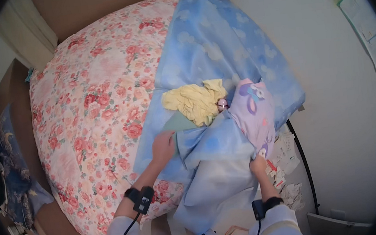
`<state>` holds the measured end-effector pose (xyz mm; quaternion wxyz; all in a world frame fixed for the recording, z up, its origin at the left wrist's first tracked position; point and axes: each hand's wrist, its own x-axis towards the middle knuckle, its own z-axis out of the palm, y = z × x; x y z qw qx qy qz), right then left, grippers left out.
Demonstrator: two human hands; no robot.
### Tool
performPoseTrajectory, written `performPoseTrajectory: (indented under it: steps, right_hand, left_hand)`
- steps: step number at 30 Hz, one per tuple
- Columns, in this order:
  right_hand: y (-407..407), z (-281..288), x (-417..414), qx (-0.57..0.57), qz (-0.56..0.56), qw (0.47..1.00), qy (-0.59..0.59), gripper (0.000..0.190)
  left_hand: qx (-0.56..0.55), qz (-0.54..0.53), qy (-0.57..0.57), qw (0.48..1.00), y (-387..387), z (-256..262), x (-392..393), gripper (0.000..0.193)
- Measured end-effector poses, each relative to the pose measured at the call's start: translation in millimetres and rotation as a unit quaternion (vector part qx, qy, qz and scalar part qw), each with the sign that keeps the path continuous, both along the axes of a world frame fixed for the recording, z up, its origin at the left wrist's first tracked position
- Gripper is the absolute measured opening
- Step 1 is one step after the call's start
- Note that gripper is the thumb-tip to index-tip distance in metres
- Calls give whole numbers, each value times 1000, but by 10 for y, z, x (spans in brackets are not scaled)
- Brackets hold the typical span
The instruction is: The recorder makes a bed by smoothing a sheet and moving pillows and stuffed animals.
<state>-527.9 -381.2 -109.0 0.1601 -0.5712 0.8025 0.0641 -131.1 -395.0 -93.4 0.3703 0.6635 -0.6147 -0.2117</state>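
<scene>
A blue sheet (207, 39) with pale rounded shapes lies over the right side of a bed, its near part folded and hanging off the front edge. My left hand (163, 148) grips the sheet's edge beside a green patch of cloth (181, 121). My right hand (259, 165) is closed on the sheet's bunched edge, at the lower end of a lilac cloth (253, 114) with cartoon prints. A crumpled yellow cloth (193, 99) rests on the sheet between and beyond my hands. Tucked beside it is a small pink rounded object (222, 104), partly hidden.
The bed bears a pink floral cover (101, 78). A white wall (328, 78) runs along the right, with crumpled papers (287, 155) and a black curved rod (305, 163) below. Dark patterned fabric (12, 160) hangs at left. A beige curtain (24, 31) stands far left.
</scene>
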Motion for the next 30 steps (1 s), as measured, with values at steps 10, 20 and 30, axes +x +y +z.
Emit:
performPoseTrajectory:
  steps: [10, 20, 30]
  right_hand:
    - [795, -763, -779, -75, -78, 974, -201, 26]
    - [544, -959, -671, -72, -96, 969, -216, 29]
    - [556, -1109, -789, -48, -39, 976, -210, 28]
  left_hand:
    - [59, -209, -196, 956, -1351, -797, -1536, 26]
    - [195, -204, -114, 953, -1960, -561, -1944, 65]
    - [99, -239, 56, 964, -1875, -1011, -1650, 63]
